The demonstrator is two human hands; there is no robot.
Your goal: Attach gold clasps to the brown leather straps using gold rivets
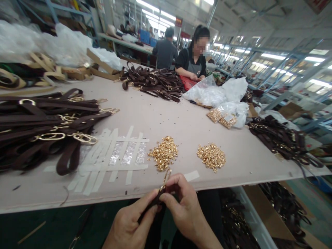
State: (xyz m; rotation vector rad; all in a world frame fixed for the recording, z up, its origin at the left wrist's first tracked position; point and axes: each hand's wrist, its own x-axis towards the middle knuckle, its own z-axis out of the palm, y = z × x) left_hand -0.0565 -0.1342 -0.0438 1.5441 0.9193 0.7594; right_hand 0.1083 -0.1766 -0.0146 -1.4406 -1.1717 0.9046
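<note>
Both my hands are closed on one dark brown strap (156,200) just in front of the table's near edge. My left hand (132,219) pinches it between thumb and fingers. My right hand (183,204) grips its upper end, beside a gold metal clasp (167,175) that sticks up past my fingers. Most of the strap is hidden by my hands. Just beyond them lies a heap of small gold metal pieces (164,152), with a second gold heap (212,156) to its right.
Dark brown straps with gold hardware (46,128) are piled at left. Another strap pile (155,81) lies at the back, near a seated co-worker (195,57). Plastic bags of gold pieces (225,116) lie at right. Tape strips (103,162) cover part of the table (129,110).
</note>
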